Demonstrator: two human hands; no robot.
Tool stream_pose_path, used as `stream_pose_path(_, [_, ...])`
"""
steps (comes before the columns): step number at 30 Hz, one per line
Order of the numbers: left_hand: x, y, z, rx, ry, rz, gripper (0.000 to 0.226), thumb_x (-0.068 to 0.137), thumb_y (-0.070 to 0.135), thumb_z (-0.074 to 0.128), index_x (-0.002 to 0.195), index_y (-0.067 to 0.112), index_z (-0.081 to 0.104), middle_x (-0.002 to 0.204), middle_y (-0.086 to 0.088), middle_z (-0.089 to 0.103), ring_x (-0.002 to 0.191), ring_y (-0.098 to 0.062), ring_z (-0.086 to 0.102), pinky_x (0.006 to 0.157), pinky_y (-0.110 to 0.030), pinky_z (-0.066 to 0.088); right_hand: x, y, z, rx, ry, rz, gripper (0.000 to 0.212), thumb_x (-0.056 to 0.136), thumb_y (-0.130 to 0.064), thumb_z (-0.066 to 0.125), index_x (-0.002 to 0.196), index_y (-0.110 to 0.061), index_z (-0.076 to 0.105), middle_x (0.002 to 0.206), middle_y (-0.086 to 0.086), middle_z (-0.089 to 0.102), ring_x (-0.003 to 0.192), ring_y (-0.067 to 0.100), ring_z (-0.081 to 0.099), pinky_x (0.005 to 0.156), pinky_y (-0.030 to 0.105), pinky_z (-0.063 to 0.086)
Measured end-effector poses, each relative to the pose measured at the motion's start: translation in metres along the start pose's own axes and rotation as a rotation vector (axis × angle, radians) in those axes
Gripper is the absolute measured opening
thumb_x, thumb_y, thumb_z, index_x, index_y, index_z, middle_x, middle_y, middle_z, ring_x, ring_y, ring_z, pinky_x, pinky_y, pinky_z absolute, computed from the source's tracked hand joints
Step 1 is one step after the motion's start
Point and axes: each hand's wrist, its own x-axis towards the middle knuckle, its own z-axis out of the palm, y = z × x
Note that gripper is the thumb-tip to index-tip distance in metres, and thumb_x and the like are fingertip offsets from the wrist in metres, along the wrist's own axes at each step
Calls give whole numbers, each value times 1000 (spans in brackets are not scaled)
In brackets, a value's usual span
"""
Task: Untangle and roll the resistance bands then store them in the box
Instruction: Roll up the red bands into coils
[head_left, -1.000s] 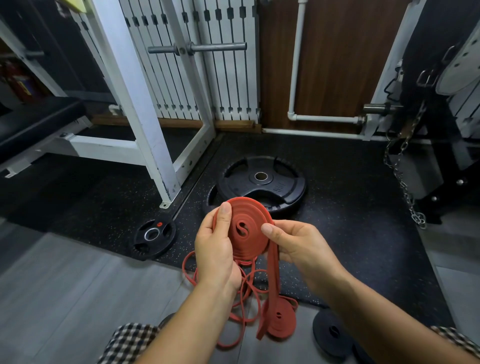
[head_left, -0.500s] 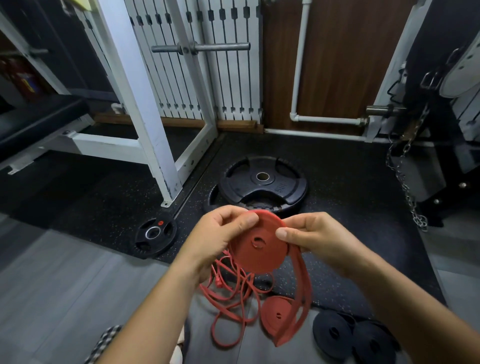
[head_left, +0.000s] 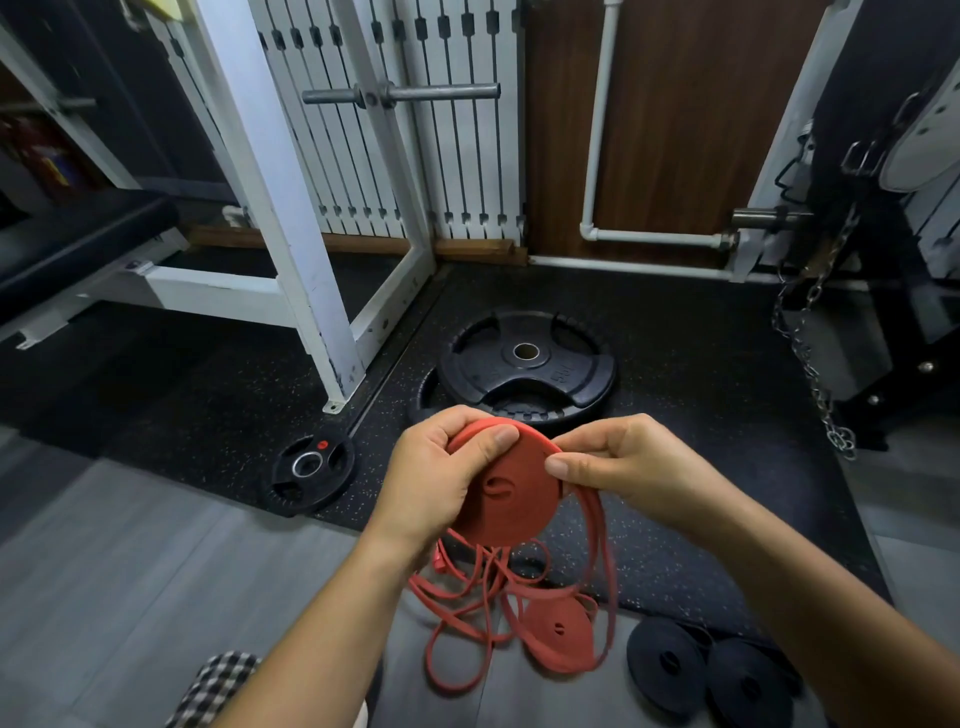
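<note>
Thumb and curled fingers of the left hand (head_left: 436, 478) grip the red band roll (head_left: 511, 499) held over the floor (head_left: 130, 571); the right hand (head_left: 628, 467) pinches its right rim, where a loose tail (head_left: 605, 551) drops. Tangled red bands (head_left: 457, 608) and another red roll (head_left: 558, 631) lie below, beside two black rolls (head_left: 670, 667).

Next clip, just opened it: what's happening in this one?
A person is partway through rolling a red resistance band. The left hand holds the red roll with its thumb across the face, while the right hand pinches the rim where the loose tail hangs down. On the floor below lie tangled red bands, one finished red roll and two black rolls. No box is in view.
</note>
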Motion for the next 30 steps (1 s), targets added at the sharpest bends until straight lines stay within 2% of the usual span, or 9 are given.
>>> stream_pose_path(5, [-3,-1,12,-78,149,-10,10,82,15,65,74,19,68,67,7,67,68,-7,59,69,-26,49,-2,2,10,286,15,14,17,71,-24,66,87,-20,72,85,5,75,79,15,71,68,20,55])
stream_pose_path(9, [2,2,14,-211,337,-59,10,85,18,63,75,18,65,69,4,65,69,-12,59,72,-36,50,-1,5,11,217,50,45,12,83,-18,62,88,-22,73,85,2,75,83,13,70,78,27,55])
stream_pose_path(13, [7,3,19,-392,476,-96,12,85,22,62,74,20,64,66,8,65,71,-13,59,78,-40,51,-4,6,24,282,60,37,13,86,-14,59,88,-12,72,80,0,74,73,7,67,64,15,51])
stream_pose_path(16, [7,2,27,-447,527,-111,14,85,26,62,71,22,63,65,10,64,68,-11,59,75,-40,51,-4,8,34,406,135,12,15,88,-16,57,94,-13,71,90,3,74,83,11,68,75,21,55])
stream_pose_path(20, [9,5,32,-391,547,-57,13,87,24,61,74,23,63,66,13,65,65,-1,60,66,-24,50,-5,5,34,545,216,-5,17,89,-8,54,91,-13,70,80,2,74,69,8,69,60,15,52])
stream_pose_path(23, [9,3,36,-445,583,-86,13,88,25,60,76,21,63,69,10,64,65,-3,60,62,-20,50,-7,7,37,557,204,-22,18,89,-11,55,89,-15,72,80,4,74,68,11,67,62,18,54])
stream_pose_path(25, [6,1,38,-541,594,-155,15,89,26,58,78,18,62,70,5,64,64,-7,60,59,-22,52,-6,9,38,574,200,-20,17,89,-11,54,91,-12,71,83,6,74,72,12,69,62,17,53])
stream_pose_path(27, [4,-1,39,-575,535,-224,16,90,27,57,79,16,63,73,0,65,68,-12,61,67,-30,55,-5,8,32,543,190,-5,17,89,-10,54,91,-10,70,82,7,74,71,12,69,61,17,53])
stream_pose_path(30, [6,0,27,-544,295,-319,17,84,31,60,80,15,63,74,-5,68,71,-19,62,77,-39,52,-2,7,13,427,149,16,16,88,-10,56,87,-11,71,78,6,74,70,12,69,62,17,52])
